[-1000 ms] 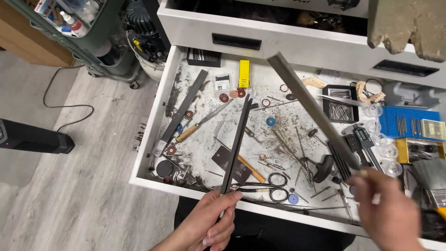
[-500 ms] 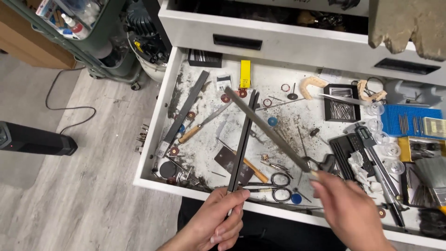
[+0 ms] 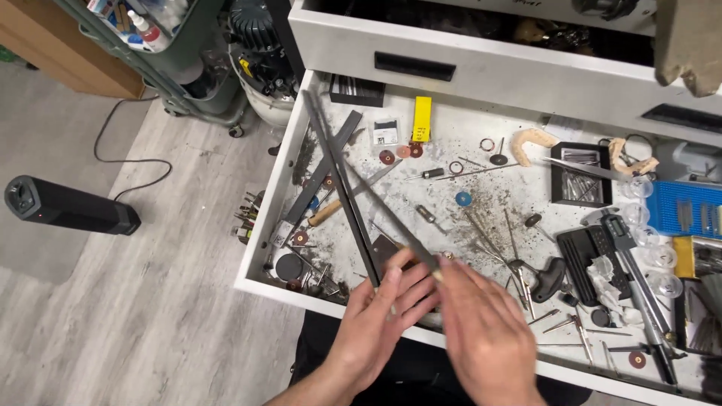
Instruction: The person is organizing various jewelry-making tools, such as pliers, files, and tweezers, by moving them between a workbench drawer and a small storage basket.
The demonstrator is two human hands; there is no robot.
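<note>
Dark, long, slim metal files (image 3: 342,188), near ends apparently pinched in both half-closed hands (image 3: 429,316).

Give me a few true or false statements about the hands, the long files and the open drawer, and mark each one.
1. Both hands hold long files over the drawer. True: left hand, right hand, files.
2. The files lie parallel. False: they cross and spread apart toward the far end.
3. A yellow block lies near the drawer's back edge. True.
4. The blue tray sits at the drawer's left end. False: it is on the right.
5. A black cylinder lies on the floor. True.
</note>
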